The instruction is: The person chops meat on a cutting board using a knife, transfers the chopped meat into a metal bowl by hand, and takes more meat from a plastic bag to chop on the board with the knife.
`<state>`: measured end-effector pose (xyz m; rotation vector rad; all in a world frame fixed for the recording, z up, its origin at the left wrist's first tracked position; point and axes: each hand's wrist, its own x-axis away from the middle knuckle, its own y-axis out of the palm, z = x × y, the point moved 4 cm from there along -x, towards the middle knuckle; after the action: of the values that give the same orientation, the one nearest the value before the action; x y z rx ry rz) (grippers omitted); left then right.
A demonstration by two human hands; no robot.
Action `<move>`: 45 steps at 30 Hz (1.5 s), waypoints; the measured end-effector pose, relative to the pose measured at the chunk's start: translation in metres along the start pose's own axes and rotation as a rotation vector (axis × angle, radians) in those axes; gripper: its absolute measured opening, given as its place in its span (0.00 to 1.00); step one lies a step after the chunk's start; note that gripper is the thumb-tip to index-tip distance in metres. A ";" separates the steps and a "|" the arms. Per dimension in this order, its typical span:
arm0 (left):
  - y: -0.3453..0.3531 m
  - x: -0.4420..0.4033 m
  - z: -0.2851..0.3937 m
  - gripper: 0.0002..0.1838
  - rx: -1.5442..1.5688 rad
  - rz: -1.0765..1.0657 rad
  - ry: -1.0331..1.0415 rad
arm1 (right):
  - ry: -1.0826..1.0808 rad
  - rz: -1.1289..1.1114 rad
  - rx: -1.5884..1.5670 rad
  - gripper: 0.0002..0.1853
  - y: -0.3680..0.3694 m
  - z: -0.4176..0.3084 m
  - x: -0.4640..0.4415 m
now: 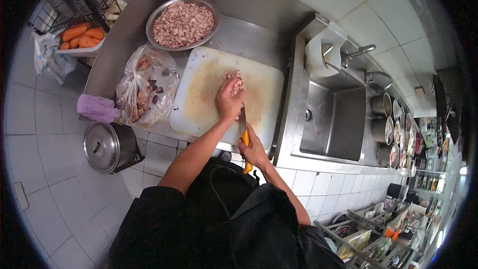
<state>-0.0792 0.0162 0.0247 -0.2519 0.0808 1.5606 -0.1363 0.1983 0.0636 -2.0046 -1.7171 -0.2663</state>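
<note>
A kitchen knife [242, 122] with a yellow handle is in my right hand [254, 148], at the near edge of the white cutting board [199, 94]. Its blade points away from me and passes beside my left hand [230, 103]. With fingers curled together, my left hand cups a small heap of finely chopped pinkish meat [237, 80] in the middle of the board. Part of the heap and the blade tip are hidden by the fingers. Beyond the board, a round metal bowl [215, 29] holds a large pile of similar chopped pieces.
Left of the board lies a clear plastic bag [172, 77] with brownish meat pieces. A purple cloth [97, 108] hangs at the counter's corner, above a lidded pot [102, 144]. Carrots [82, 35] fill a basket at far left. To the right is a steel sink [343, 119] with a faucet [361, 51].
</note>
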 end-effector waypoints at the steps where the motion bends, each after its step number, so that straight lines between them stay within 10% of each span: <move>1: 0.002 -0.001 -0.005 0.21 0.051 0.015 -0.033 | 0.012 0.005 0.010 0.43 0.000 -0.003 0.000; 8: -0.009 -0.051 0.028 0.20 0.499 0.049 -0.312 | 0.001 0.006 0.010 0.42 0.006 -0.069 -0.011; 19: -0.104 -0.271 0.066 0.23 0.426 0.125 -0.016 | -0.290 0.109 0.245 0.43 0.075 -0.237 -0.142; 25: -0.129 -0.341 -0.009 0.35 -0.548 0.085 0.495 | -0.366 0.277 0.251 0.40 0.083 -0.224 -0.163; 36: -0.074 -0.343 -0.007 0.37 -0.948 -0.407 0.442 | -0.080 0.127 -0.316 0.39 0.078 -0.193 -0.110; 45: -0.060 -0.270 0.038 0.19 -0.206 -0.469 0.690 | -0.037 0.186 -0.444 0.37 0.057 -0.149 -0.052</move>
<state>-0.0276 -0.2389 0.1251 -0.9004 0.3731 0.9606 -0.0671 0.0769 0.1559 -2.4792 -1.5793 -0.5924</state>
